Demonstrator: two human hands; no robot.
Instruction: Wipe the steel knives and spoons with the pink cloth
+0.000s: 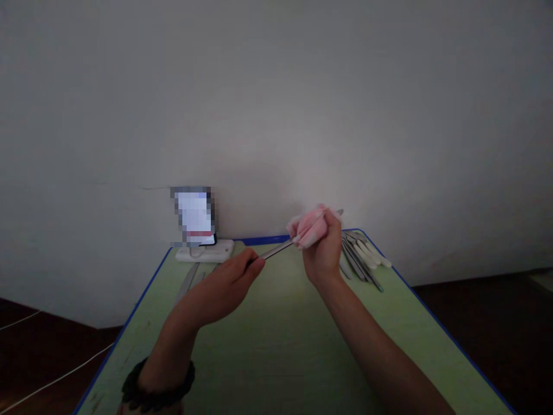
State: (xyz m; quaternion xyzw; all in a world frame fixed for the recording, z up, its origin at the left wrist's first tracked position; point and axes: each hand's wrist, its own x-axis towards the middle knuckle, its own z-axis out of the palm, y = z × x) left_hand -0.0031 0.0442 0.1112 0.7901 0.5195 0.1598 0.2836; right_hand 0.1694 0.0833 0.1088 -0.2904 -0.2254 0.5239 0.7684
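My left hand (227,288) is closed round the handle end of a metal table knife (279,250), which slants up to the right above the table. In my right hand (324,253) a pink cloth (311,227) is wrapped about the blade, and the knife's tip shows beyond my fingers. Close to my right wrist lies a pile of cutlery (360,265), several metal pieces and some with white handles (367,253). Partly hidden behind my left hand, a few metal knives (189,279) rest on the table.
A lit phone (194,213), its screen blurred, leans on a white stand (207,251) at the table's back left. The green table (276,357) has a blue edge and meets a pale wall (276,115). White cables (60,377) run at the lower left.
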